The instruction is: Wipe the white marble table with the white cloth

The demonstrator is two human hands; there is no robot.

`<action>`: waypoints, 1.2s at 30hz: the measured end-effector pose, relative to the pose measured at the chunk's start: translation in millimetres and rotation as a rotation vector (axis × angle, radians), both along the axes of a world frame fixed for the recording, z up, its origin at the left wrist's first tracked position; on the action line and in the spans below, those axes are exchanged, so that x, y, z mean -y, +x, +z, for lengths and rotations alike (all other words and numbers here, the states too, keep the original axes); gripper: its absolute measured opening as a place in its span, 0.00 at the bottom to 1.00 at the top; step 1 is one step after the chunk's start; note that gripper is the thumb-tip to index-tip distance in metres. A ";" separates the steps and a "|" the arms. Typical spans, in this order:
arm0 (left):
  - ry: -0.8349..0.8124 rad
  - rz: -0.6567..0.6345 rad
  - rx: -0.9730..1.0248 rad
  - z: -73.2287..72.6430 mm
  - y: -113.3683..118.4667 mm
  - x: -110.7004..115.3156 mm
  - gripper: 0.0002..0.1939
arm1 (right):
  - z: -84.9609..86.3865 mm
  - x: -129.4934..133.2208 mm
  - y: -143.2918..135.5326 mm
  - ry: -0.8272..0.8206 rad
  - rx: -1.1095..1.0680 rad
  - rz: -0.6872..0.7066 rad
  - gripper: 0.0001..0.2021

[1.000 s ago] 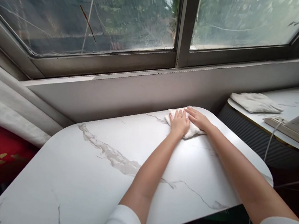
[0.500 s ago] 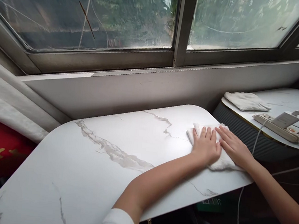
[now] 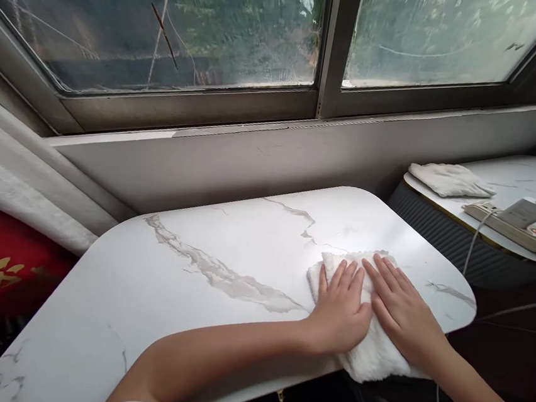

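Note:
A white fluffy cloth (image 3: pixel 371 353) lies on the white marble-patterned table (image 3: pixel 245 243), its lower end reaching over the front edge. My left hand (image 3: pixel 343 309) presses on the cloth's left part, fingers slightly spread and pointing away from me. Just to its right, my right hand (image 3: pixel 402 309) rests flat on the cloth with its fingers stretched out. Both palms face down, and the thumb side of my left hand is close to my right hand.
A second table (image 3: pixel 521 175) at the right bears a folded white cloth (image 3: pixel 450 180) and a power strip (image 3: pixel 512 227) with a charger and cables. Windows and a sill run behind. At the left are a pale curtain (image 3: pixel 24 171) and red fabric (image 3: pixel 6 264).
Both hands and the cloth have moved toward me and a little left, from the table's right part to its front edge. The view has shifted slightly.

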State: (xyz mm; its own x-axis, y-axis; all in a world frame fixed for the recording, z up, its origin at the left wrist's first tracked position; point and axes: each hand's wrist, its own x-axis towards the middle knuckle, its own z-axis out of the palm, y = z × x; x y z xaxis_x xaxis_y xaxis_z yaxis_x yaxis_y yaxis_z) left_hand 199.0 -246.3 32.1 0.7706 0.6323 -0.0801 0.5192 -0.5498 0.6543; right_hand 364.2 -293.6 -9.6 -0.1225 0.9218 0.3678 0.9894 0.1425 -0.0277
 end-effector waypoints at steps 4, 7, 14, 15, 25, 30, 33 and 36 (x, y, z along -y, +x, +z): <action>0.047 0.134 -0.047 -3.7 -4.7 -35.2 0.30 | 2.7 -45.9 -14.0 -0.054 -0.010 -0.003 0.27; 0.137 0.278 -0.066 -8.7 -3.4 -75.0 0.29 | 6.9 -97.5 -23.2 -0.074 -0.017 -0.011 0.26; 0.380 0.572 -0.122 -20.1 -9.0 -172.4 0.26 | 17.3 -216.4 -52.4 -0.104 -0.108 0.001 0.24; 0.397 0.588 -0.129 -20.8 -11.4 -182.2 0.26 | 18.2 -227.4 -57.4 -0.107 -0.118 -0.011 0.24; 0.440 0.647 -0.159 -22.7 -27.5 -191.1 0.25 | 15.9 -242.9 -74.4 -0.074 -0.076 0.014 0.24; 0.462 0.653 -0.183 -23.7 -35.0 -160.2 0.25 | 12.9 -215.5 -76.7 -0.048 -0.071 0.106 0.24; 0.456 0.598 -0.178 -22.5 -46.1 -132.1 0.26 | 11.0 -183.9 -83.1 -0.064 -0.106 0.112 0.24; 0.439 0.512 -0.165 -20.1 -62.0 -95.7 0.26 | 7.6 -137.8 -87.8 -0.092 -0.228 0.115 0.24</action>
